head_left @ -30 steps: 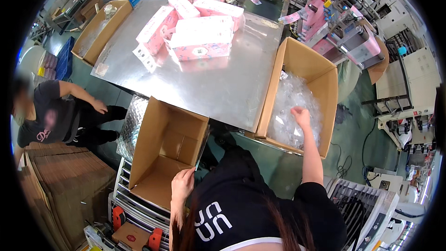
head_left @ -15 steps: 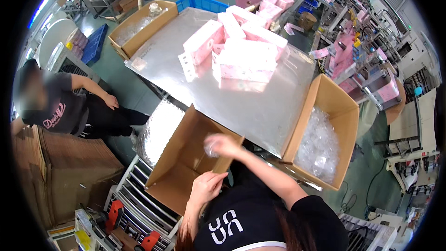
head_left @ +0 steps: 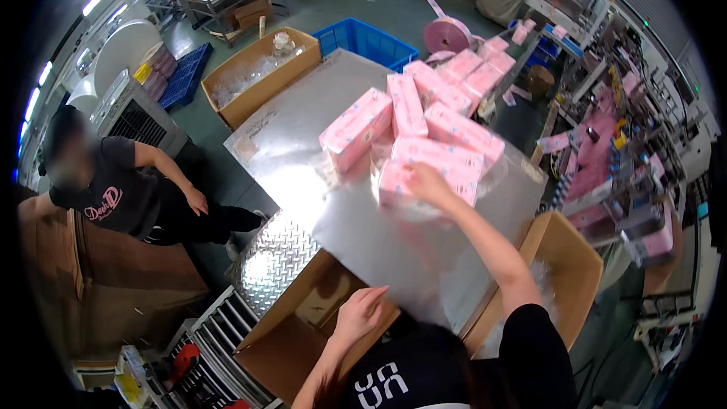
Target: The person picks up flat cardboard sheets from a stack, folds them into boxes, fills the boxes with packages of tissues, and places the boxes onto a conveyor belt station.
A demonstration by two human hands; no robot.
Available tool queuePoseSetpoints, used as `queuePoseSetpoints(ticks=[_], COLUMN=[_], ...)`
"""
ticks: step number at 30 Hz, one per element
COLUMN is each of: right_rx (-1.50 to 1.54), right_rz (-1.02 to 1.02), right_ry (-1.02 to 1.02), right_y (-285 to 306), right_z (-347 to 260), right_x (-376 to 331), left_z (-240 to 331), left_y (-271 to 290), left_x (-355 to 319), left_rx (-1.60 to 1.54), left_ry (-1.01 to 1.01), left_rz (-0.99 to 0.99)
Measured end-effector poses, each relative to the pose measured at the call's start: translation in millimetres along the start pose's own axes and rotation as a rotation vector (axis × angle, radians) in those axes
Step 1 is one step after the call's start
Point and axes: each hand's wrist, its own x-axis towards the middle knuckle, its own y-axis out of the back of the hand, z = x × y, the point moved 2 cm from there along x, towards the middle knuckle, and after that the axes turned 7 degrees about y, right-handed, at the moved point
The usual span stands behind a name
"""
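Several pink packs, apparently wrapped tissues, lie piled on the metal table. My right hand (head_left: 428, 184) reaches across and has its fingers on the nearest pink tissue pack (head_left: 450, 163), gripping its near left part; blur hides the fingertips. My left hand (head_left: 360, 316) hovers by the near rim of an open brown carton (head_left: 276, 333), fingers stretched toward the table, with nothing visible in them. The visible part of the carton's inside is bare cardboard. Below my right arm stands another carton (head_left: 579, 257) with clear plastic in it.
The metal table (head_left: 280, 159) lies ahead. Beyond its far edge are a carton of clear plastic (head_left: 265, 95) and a blue crate (head_left: 363, 42). A roller conveyor (head_left: 223, 326) runs under the carton at left. A person (head_left: 136, 182) stands left; machinery (head_left: 606, 144) lines the right.
My right hand has left the carton, where it held clear plastic, and reached forward to the pink packs. My left hand has risen off the carton's rim. The view has tilted up.
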Motion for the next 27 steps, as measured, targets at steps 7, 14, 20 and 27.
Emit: queuePoseSetpoints(ticks=[7,14,20,27], right_rx=[-0.571,-0.502,-0.504,0.018], right_rz=[0.119,-0.120,0.097,-0.067], right_ry=[-0.320,-0.451,-0.773,-0.722], right_y=[113,146,179,91], right_z=[139,166,147,37], right_x=[79,9,-104,-111], left_z=[34,44,22,-7], left_y=[-65,-83,-49,-17], left_x=[245,383,328,207], left_rx=[0.279,0.657,0.725,0.519], left_ry=[-0.370,-0.295,0.130,0.719], left_rz=[-0.298,-0.527,-0.314,-0.184])
